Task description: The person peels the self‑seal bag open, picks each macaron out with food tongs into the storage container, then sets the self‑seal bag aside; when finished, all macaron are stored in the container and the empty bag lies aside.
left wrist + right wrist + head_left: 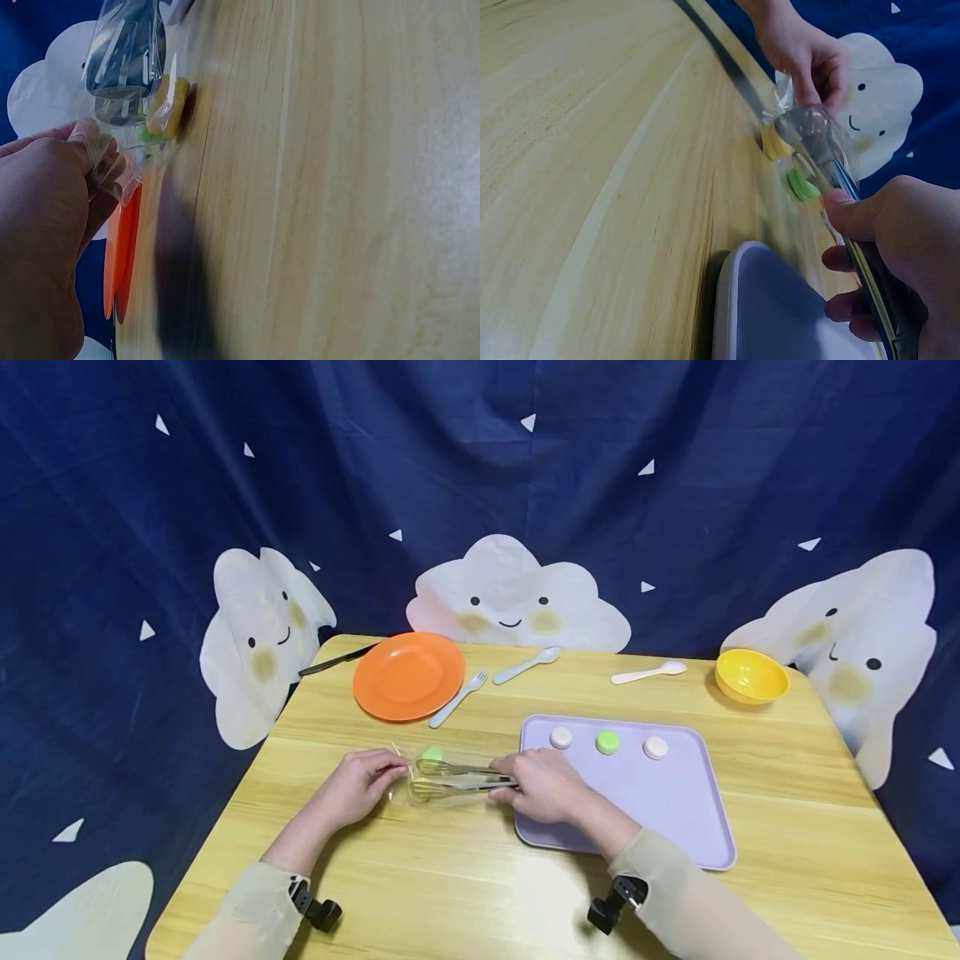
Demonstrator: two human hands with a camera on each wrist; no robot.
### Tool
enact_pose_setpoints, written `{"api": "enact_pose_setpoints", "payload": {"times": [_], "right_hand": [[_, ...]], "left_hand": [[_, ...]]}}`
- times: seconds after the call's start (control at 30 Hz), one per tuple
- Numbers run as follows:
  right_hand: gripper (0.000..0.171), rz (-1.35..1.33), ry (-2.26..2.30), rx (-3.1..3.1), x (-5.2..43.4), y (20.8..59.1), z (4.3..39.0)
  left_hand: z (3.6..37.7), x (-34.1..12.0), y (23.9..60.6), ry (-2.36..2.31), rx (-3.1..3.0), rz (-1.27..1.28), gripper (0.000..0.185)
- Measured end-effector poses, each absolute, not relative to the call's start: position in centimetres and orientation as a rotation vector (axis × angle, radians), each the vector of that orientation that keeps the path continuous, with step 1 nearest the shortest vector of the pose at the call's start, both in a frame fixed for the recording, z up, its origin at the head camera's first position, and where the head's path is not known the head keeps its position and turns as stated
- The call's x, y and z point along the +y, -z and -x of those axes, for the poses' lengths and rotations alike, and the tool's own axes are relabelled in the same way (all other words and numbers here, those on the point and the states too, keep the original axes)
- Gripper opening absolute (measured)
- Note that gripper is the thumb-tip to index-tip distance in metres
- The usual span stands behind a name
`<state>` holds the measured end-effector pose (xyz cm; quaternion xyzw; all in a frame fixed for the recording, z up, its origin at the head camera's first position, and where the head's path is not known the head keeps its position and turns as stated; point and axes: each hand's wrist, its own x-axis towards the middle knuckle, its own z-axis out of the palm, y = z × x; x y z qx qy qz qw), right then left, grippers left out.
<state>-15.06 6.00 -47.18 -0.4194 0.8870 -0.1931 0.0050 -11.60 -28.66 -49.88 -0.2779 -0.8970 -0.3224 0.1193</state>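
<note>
My left hand (365, 783) pinches the edge of a clear plastic bag (101, 161) between thumb and fingers. My right hand (545, 783) grips metal tongs (457, 769) by their handles, over the left edge of the lilac tray. The heads of the tongs point toward the left hand, spread apart, and show through the clear plastic. Close by the heads are a green macaron (802, 185) and a yellow macaron (775, 142); the tongs and plastic partly cover both in the head view.
On the lilac tray (637, 810) a row holds a green macaron (607, 742) between two pale pink macarons (561, 737). Farther back lie an orange plate (408, 677), a black knife (333, 661), a fork (457, 700), a grey spoon (527, 666), a pale spoon (648, 672) and a yellow bowl (751, 677).
</note>
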Motion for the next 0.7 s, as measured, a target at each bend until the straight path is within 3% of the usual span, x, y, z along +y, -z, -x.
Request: {"api": "enact_pose_setpoints", "payload": {"times": [0.53, 0.7], "right_hand": [[0.019, 1.335, 0.516, 2.784, 5.5, 47.5, 14.8], [0.026, 1.299, 0.583, 2.806, 6.9, 46.8, 14.9]], "left_hand": [[11.6, -28.9, 50.2, 0.951, -2.618, 0.836, 0.015], [11.7, -29.4, 50.5, 0.933, -2.618, 0.830, 0.017]]}}
